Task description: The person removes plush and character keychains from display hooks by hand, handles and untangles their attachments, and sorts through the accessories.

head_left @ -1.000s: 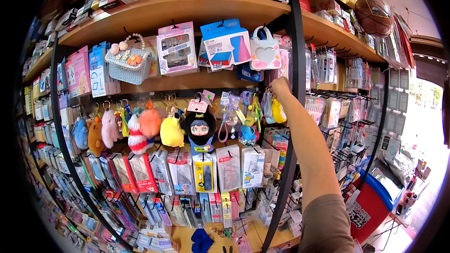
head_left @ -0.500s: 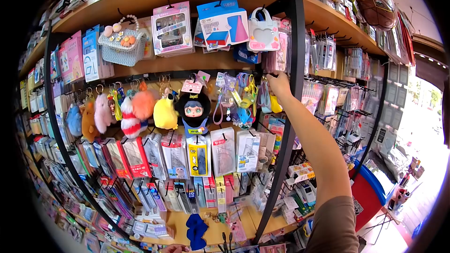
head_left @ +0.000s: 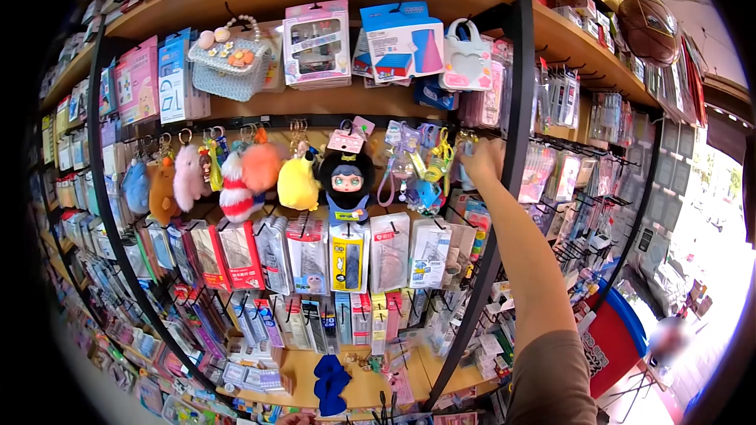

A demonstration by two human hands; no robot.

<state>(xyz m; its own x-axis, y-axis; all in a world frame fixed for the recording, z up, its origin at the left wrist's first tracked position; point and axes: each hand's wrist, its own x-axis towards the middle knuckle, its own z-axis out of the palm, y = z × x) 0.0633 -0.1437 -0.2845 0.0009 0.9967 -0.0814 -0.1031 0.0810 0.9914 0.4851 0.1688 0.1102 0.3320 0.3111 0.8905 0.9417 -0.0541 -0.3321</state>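
My right hand [head_left: 482, 164] reaches up to the right end of the keychain row, beside the black post [head_left: 516, 102]. Its fingers are curled in at a hook there, and what they grip is hidden behind the hand. Just left of it hang keychains with yellow straps [head_left: 442, 153] and a clear-and-purple charm [head_left: 407, 149]. Farther left are a black-haired doll keychain [head_left: 346, 181], a yellow plush keychain [head_left: 299, 183] and an orange pompom [head_left: 262, 167]. Only a sliver of my left hand [head_left: 296, 419] shows at the bottom edge, near a dark blue fabric piece [head_left: 331, 386]; its fingers are not visible.
Above the keychains hang a beaded bag [head_left: 228, 71], boxed sets [head_left: 316, 43] and a white heart-window bag [head_left: 467, 59]. Packaged stationery [head_left: 346, 261] fills the hooks below. A wooden shelf [head_left: 370, 378] runs low down. Right of it stands a red-and-blue bin [head_left: 622, 346].
The view has shifted, so the shelves sit farther right. My right hand has closed in at the hook, and the blue and yellow straps that hung under it are now out of sight.
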